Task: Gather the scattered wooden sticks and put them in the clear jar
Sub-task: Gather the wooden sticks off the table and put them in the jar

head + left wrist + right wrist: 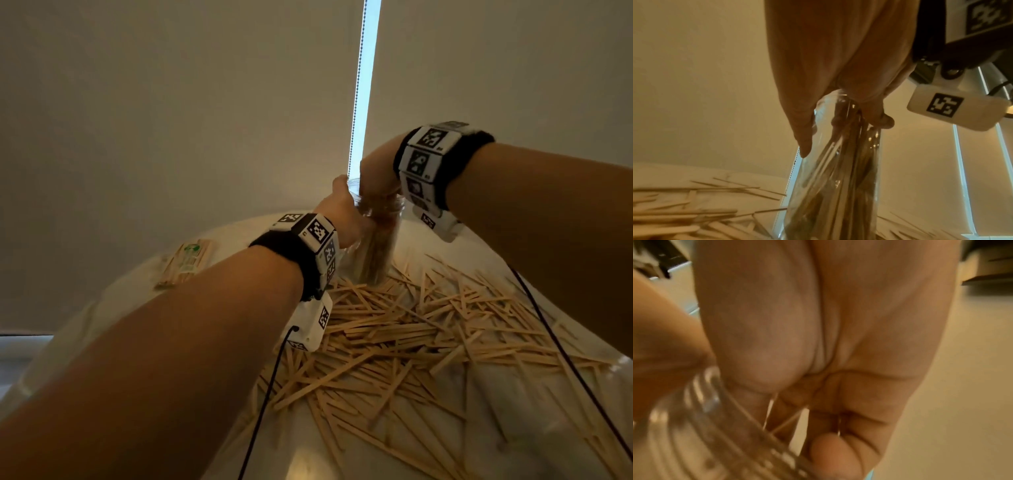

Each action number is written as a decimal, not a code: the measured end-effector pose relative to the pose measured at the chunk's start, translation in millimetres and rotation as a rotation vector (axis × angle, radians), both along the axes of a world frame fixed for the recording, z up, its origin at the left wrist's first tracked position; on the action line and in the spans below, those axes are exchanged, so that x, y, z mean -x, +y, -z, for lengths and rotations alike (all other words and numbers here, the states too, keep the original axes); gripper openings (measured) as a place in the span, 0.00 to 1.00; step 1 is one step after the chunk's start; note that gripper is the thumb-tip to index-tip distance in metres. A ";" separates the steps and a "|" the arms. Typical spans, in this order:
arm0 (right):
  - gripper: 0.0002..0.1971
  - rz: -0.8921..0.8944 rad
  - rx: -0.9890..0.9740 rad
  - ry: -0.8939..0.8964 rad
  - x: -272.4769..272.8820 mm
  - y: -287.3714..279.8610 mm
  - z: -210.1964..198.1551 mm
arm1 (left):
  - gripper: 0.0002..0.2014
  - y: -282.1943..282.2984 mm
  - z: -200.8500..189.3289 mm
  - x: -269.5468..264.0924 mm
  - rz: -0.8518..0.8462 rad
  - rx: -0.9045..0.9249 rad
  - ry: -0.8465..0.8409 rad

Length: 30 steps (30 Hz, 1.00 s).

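Loading is the step in hand, and the scale of the job shows on the pale round surface [428, 442], where a broad drift of thin, flat, light wooden sticks [394, 342] lies criss-crossed at every angle, long axes flat to the top and pointing all ways, so by my reckoning the task is far from finished. At the back edge of that heap stands the tall clear glass jar [375, 253], close to upright with its mouth up and perhaps leaning a touch, its long axis near vertical. Inside it, a sheaf of sticks [840, 186] stands on end, running the length of the glass from neck to base. The left hand [342, 212] is wrapped round the jar's neck, thumb down one side in the left wrist view and fingers round the other, steadying it. The right hand [378, 174] sits over the mouth, fingers pointing down into the opening; they look bunched around sticks, though the blur leaves me unable to tell whether they grip anything. Off to the left lies a small packet of bundled sticks with a green mark [185, 262], well apart from the action. Next, I judge, the right hand should release, lift out straight, and scoop another bunch, squaring the sticks parallel before feeding them end-first, while the left hand keeps the jar from tipping.
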State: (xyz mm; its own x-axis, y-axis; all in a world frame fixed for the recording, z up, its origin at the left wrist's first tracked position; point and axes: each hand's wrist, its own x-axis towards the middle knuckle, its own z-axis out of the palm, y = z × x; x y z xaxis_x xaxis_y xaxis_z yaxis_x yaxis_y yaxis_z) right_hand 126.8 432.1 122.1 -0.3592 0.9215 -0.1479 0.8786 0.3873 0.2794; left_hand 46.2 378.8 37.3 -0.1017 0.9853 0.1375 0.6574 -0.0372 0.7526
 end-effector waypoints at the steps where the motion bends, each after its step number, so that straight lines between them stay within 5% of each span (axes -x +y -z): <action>1: 0.18 -0.001 0.020 0.050 -3.5 -3.7 -4.4 | 0.53 -0.8 -1.0 0.9 -0.008 0.002 0.001; 5: 0.14 -0.003 0.079 0.327 -22.8 -25.2 -20.5 | 0.61 -17.6 -1.9 3.6 -0.028 0.143 0.119; 10: 0.15 -0.082 -0.134 0.399 -57.9 -78.9 -28.3 | 0.37 -89.2 -10.1 1.9 0.014 0.189 0.345; 15: 0.14 -0.016 0.107 0.479 -93.7 -157.3 8.4 | 0.27 -175.8 -2.6 0.4 0.110 0.408 0.504; 20: 0.20 0.098 0.357 0.281 -124.9 -234.2 66.1 | 0.24 -255.8 18.2 -9.4 0.198 0.749 0.584; 27: 0.21 0.115 0.347 -0.044 -160.8 -304.3 91.2 | 0.15 -304.5 28.2 -20.0 0.185 0.620 0.723; 30: 0.13 0.095 0.327 0.013 -165.9 -314.6 100.6 | 0.10 -312.5 28.4 -22.6 0.142 0.589 0.749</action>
State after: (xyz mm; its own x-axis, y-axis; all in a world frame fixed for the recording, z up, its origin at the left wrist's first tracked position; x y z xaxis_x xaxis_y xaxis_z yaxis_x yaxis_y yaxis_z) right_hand 292.7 117.5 21.5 -0.2778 0.8555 -0.4370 0.9177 0.3708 0.1425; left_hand 68.8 66.3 8.8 -0.0633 0.9134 -0.4022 0.9933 0.0966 0.0631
